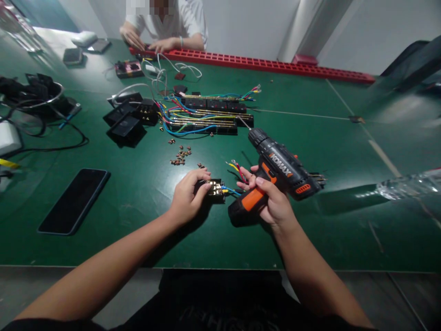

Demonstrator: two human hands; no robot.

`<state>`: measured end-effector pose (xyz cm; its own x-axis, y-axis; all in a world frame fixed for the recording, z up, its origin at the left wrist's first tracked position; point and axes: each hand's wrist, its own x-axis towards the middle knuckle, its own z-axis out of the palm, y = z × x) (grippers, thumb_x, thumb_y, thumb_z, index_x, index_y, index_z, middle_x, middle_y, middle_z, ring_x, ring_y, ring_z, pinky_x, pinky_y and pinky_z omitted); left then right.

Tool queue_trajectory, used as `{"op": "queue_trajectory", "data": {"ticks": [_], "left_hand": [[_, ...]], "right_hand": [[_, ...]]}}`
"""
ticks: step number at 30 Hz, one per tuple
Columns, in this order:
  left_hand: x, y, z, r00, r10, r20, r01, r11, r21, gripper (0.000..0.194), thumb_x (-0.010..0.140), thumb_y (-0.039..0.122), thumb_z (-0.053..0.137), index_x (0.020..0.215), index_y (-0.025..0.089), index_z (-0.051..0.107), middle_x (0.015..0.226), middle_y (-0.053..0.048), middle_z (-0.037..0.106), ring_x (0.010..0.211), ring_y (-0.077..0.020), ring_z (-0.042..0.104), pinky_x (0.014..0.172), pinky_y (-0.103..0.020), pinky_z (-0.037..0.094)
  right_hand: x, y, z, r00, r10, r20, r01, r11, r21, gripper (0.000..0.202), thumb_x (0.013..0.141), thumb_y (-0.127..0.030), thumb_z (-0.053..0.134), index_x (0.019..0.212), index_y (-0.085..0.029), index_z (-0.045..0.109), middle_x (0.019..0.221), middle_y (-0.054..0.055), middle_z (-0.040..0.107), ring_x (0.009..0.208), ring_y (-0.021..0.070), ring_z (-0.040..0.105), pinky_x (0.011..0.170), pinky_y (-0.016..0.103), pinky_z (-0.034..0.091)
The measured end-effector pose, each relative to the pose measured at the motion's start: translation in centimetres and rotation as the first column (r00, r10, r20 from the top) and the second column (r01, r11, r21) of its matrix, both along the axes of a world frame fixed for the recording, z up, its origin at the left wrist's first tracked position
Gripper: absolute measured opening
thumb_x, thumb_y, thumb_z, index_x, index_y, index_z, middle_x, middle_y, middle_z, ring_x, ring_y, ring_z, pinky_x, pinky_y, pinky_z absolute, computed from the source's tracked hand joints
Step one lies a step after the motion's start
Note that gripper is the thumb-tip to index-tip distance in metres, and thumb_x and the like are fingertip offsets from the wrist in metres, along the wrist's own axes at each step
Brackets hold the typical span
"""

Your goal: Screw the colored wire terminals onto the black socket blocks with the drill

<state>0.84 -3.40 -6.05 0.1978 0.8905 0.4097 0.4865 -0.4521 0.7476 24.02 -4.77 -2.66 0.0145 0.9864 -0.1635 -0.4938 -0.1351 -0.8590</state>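
Black top [172,318] covering torso, fabric looking plain and dark around print. Faint grey lettering [229,322] running across front, blurring too much for reading. Left sleeve [65,325] and right sleeve [332,323] showing same black, ending short, leaving forearms [117,257] uncovered. Left hand [190,193] and right hand [274,198] going bare.

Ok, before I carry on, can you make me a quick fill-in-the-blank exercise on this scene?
1. The left hand touches the small black block, while the drill is in the ____ hand.
2. The phone lies nearer the person's ____ forearm.
3. The colour of the table top is ____.
4. The long slotted rack by the co-worker's hands is coloured ____.

Missing words: right; left; green; red.
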Motion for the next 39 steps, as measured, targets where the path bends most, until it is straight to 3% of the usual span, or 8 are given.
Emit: {"op": "queue_trajectory", "data": {"ticks": [6, 11, 18, 22, 25, 27, 30, 39], "left_hand": [[0.0, 0.1, -0.2, 1.000, -0.002, -0.008, 0.002, 1.000, 0.000, 0.012, 0.100, 0.027, 0.056, 0.105, 0.020, 0.063, 0.116, -0.011, 0.074, 0.122, -0.0261, 0.070, 0.106, -0.050, 0.055], [0.2, 0.2, -0.2, 1.000, 0.006, -0.021, -0.006, 1.000, -0.006, 0.013, 0.100, 0.028, 0.055, 0.106, 0.020, 0.063, 0.114, -0.010, 0.075, 0.120, -0.0256, 0.070, 0.105, -0.049, 0.056], [0.3, 0.1, -0.3, 1.000, 0.022, -0.008, -0.023, 1.000, -0.017, 0.015, 0.100, 0.030, 0.055, 0.107, 0.020, 0.064, 0.114, -0.010, 0.075, 0.117, -0.0250, 0.071, 0.103, -0.046, 0.056], [0.2, 0.2, -0.2, 1.000, 0.016, 0.012, -0.016, 0.999, -0.044, 0.016, 0.099, 0.031, 0.057, 0.106, 0.019, 0.065, 0.113, -0.009, 0.075, 0.114, -0.0242, 0.071, 0.102, -0.045, 0.056], [0.1, 0.4, -0.1, 0.999, -0.006, 0.049, 0.010, 0.998, -0.064, 0.016, 0.098, 0.032, 0.059, 0.104, 0.019, 0.065, 0.111, -0.009, 0.075, 0.114, -0.0245, 0.070, 0.102, -0.044, 0.056], [0.0, 0.5, 0.0, 0.997, -0.014, 0.076, 0.020, 0.996, -0.082, 0.016, 0.097, 0.033, 0.061, 0.104, 0.019, 0.066, 0.111, -0.009, 0.075, 0.113, -0.0242, 0.070, 0.102, -0.044, 0.055], [-0.2, 0.6, 0.0, 0.993, -0.028, 0.116, 0.038, 0.996, -0.087, 0.016, 0.097, 0.033, 0.062, 0.103, 0.019, 0.067, 0.108, -0.008, 0.074, 0.106, -0.0221, 0.070, 0.099, -0.041, 0.056], [-1.1, 1.0, -0.4, 0.973, -0.216, 0.076, 0.208, 0.973, 0.098, 0.010, 0.095, 0.027, 0.069, 0.101, 0.019, 0.073, 0.111, -0.009, 0.075, 0.112, -0.0228, 0.068, 0.105, -0.044, 0.052]], "right_hand": [[0.4, 0.5, -0.3, 1.000, 0.019, -0.014, -0.019, 1.000, 0.014, 0.042, 0.075, -0.035, 0.084, 0.109, -0.024, 0.063, 0.072, -0.001, 0.062, 0.129, 0.0303, 0.066, 0.092, 0.040, 0.065], [1.0, 0.2, -0.8, 0.991, 0.136, -0.010, -0.136, 0.990, -0.035, 0.042, 0.075, -0.037, 0.086, 0.111, -0.024, 0.066, 0.070, 0.000, 0.061, 0.131, 0.0324, 0.065, 0.090, 0.042, 0.066], [1.2, 0.3, -1.0, 0.946, 0.323, -0.011, -0.323, 0.946, 0.020, 0.024, 0.081, -0.036, 0.083, 0.083, -0.017, 0.069, 0.075, 0.002, 0.064, 0.127, 0.0305, 0.068, 0.119, 0.053, 0.050], [1.2, 0.4, -0.9, 0.927, 0.372, 0.048, -0.372, 0.928, -0.008, 0.027, 0.081, -0.039, 0.084, 0.096, -0.019, 0.074, 0.075, 0.002, 0.067, 0.124, 0.0287, 0.069, 0.122, 0.053, 0.047], [1.4, 0.4, -0.4, 0.891, 0.392, 0.229, -0.395, 0.918, -0.036, 0.030, 0.081, -0.046, 0.084, 0.093, -0.020, 0.075, 0.087, 0.005, 0.072, 0.110, 0.0260, 0.072, 0.110, 0.048, 0.056], [1.5, 0.4, 0.2, 0.826, 0.423, 0.373, -0.440, 0.897, -0.042, 0.030, 0.082, -0.049, 0.082, 0.087, -0.020, 0.075, 0.090, 0.006, 0.073, 0.092, 0.0216, 0.071, 0.089, 0.041, 0.062], [1.7, 0.4, 1.0, 0.732, 0.461, 0.502, -0.504, 0.862, -0.056, 0.030, 0.085, -0.049, 0.079, 0.087, -0.020, 0.075, 0.081, 0.005, 0.070, 0.073, 0.0161, 0.064, 0.064, 0.030, 0.055], [1.7, 0.5, 1.5, 0.667, 0.490, 0.561, -0.539, 0.838, -0.091, 0.034, 0.085, -0.051, 0.076, 0.084, -0.017, 0.070, 0.081, 0.005, 0.068, 0.073, 0.0143, 0.061, 0.065, 0.028, 0.051]]}}
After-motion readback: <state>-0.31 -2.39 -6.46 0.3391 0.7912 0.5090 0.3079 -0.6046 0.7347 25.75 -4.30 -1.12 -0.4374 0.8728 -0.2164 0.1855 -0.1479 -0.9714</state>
